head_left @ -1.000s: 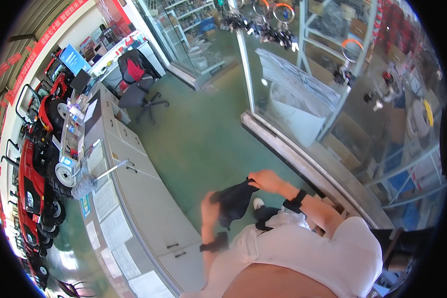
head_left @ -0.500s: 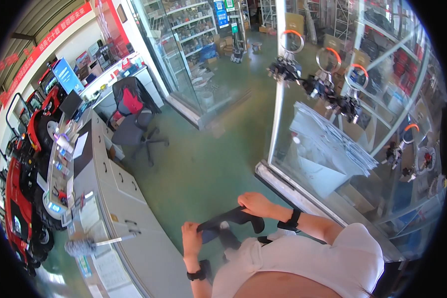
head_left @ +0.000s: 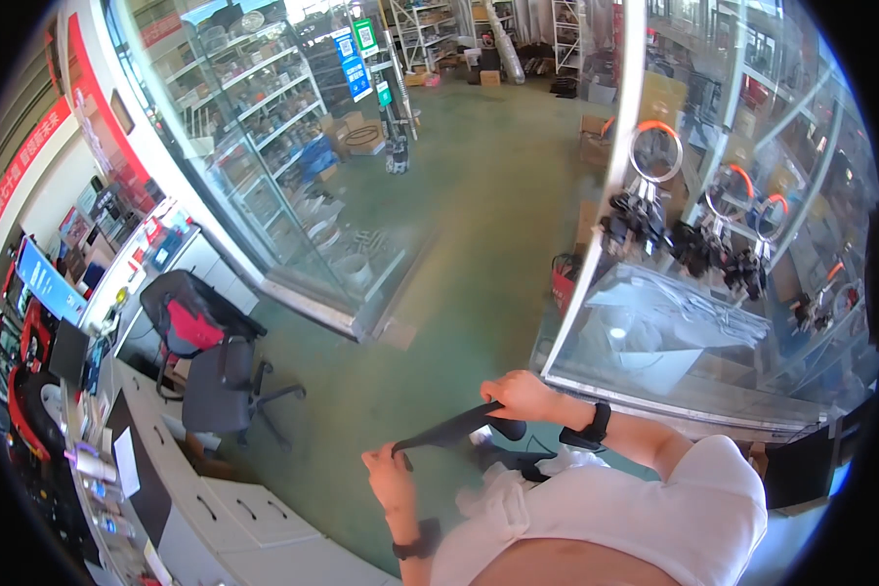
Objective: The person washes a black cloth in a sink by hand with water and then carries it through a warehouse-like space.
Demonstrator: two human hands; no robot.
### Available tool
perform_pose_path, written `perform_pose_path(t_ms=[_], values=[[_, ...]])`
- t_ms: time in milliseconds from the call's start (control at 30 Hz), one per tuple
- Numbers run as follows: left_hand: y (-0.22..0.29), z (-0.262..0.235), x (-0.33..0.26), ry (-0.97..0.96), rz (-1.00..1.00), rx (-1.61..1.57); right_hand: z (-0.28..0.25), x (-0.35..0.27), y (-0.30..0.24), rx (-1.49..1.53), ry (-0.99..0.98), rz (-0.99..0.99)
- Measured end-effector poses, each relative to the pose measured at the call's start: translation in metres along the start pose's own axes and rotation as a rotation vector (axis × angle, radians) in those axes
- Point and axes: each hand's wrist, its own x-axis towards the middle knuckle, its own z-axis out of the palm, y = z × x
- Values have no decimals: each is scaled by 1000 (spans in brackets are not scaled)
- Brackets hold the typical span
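A long dark grey cloth strip [head_left: 451, 429] is stretched between my two hands in front of my body, sloping up toward the right. My left hand [head_left: 390, 481] is closed on its lower end. At the upper end my right hand [head_left: 521, 396] pinches it, and part of the strip hangs down below that hand. Both wrists wear black bands. Whether the strip belongs to a larger piece cannot be told here.
A grey cabinet counter [head_left: 264, 518] runs along the left, with an office chair [head_left: 220, 386] beyond it. On the right stands a glass partition [head_left: 596, 352] with rings of keys [head_left: 645, 215] hanging at it. An open glass door [head_left: 361, 264] and shelves lie ahead.
My view has swung left and forward past the counter, so the chair and shelves look closer. Both hands keep hold of the strip, which now looks straighter.
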Motion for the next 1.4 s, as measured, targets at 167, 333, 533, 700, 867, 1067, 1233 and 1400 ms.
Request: perform_pose_path(t_ms=[167,333,533,700,867,1067,1233,1400], values=[[-41,65,74,-298,55,116,9,63,56,18,66,39],[-18,68,164,-430,-227,-399,2,124,95,-5,52,90],[36,77,267,-132,18,-597,-8,157,131,116,54,250],[55,143,341,-126,268,-409,-24,173,178,41,115,381],[108,200,427,-390,538,-399,-60,182,242,-69,250,682],[216,232,518,-573,721,-533,-99,213,298,-174,331,918],[302,249,564,-752,965,-582,-111,214,347,-233,585,1188],[338,311,591,-945,1152,-578,-116,219,428,-185,677,1415]])
